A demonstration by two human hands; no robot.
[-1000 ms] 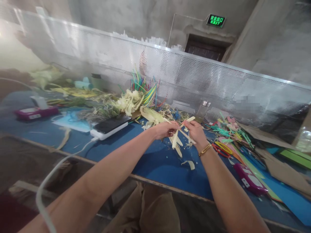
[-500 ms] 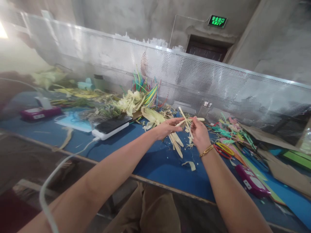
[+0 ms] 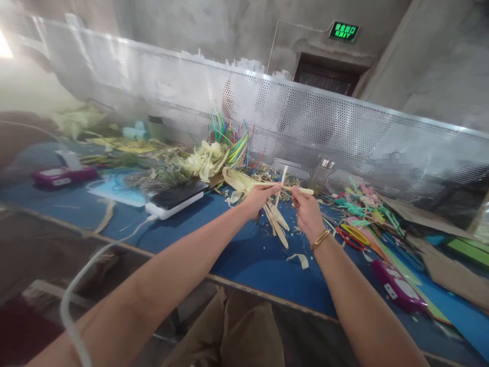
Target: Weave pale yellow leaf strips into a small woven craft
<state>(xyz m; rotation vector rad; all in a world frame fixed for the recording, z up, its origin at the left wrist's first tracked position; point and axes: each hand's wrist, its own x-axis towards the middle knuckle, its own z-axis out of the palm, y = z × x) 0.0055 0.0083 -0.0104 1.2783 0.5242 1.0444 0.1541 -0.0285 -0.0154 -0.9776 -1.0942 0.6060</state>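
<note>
Both of my hands are raised a little above a blue table [image 3: 244, 255] and work on pale yellow leaf strips [image 3: 277, 216]. My left hand [image 3: 257, 198] is closed, pinching the bundle where several strips hang down from it. My right hand [image 3: 305, 211], with a gold bracelet at the wrist, is closed on one strip [image 3: 301, 190] that runs across to the left hand. A thin strip sticks up between the two hands. A curled scrap [image 3: 300, 260] lies on the table below them.
A heap of pale leaves and coloured sticks [image 3: 219, 148] lies behind my hands, by a perforated metal screen [image 3: 344, 132]. A phone on a white power bank [image 3: 173, 199] with a cable sits left. Red-and-yellow scissors [image 3: 349, 235], coloured paper scraps and a magenta box [image 3: 399, 291] lie right.
Both hands have risen slightly and moved a little apart. The right hand has pulled one strip out sideways, and a thin strip now stands upright between the hands.
</note>
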